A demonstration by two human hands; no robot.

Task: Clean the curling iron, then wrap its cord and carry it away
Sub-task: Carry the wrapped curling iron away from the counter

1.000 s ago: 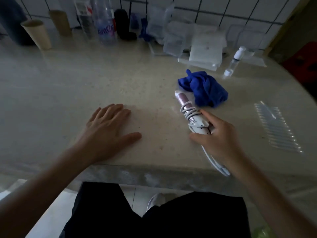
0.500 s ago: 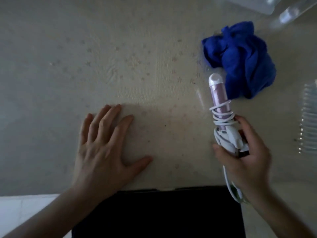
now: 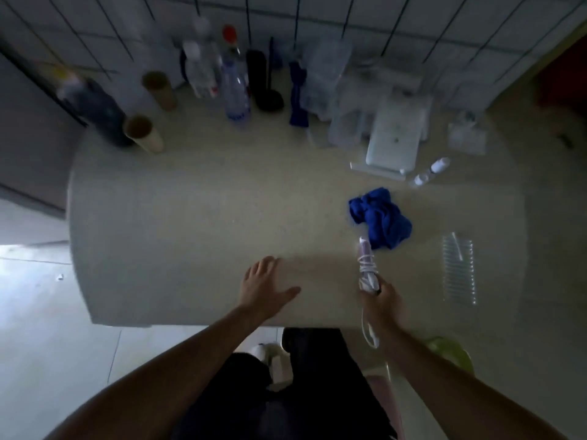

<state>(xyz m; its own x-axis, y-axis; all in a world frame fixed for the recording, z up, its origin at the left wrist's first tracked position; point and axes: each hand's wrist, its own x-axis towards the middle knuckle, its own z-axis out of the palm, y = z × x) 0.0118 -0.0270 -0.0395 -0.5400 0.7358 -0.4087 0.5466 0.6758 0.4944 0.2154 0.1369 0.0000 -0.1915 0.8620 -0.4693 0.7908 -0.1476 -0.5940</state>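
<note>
Your right hand (image 3: 382,298) is closed around the handle end of the curling iron (image 3: 367,268), in the lower right of the frame, near the front edge of the table (image 3: 190,223). The iron points away from you, its long axis running from your fist up toward the top of the frame, with the pale tip ending just beside the crumpled blue cloth (image 3: 379,219); I cannot tell if tip and cloth touch. Several turns of the white cord (image 3: 370,331) are already around the barrel just above your fingers, and one loose loop hangs down below your wrist, over the table edge. Your left hand (image 3: 262,285) lies flat and empty on the table, left of the iron and well apart from it, fingers spread. So the right hand alone has the iron, and I judge that carrying it away needs only a lift toward you, with attention that the hanging loop does not catch on the table edge. The plug is not visible. It is also hard to see whether the iron rests on the table or is already raised, because the picture is dark and soft. At the far wall, in the top of the frame, bottles, cups and clear boxes stand blurred.
</note>
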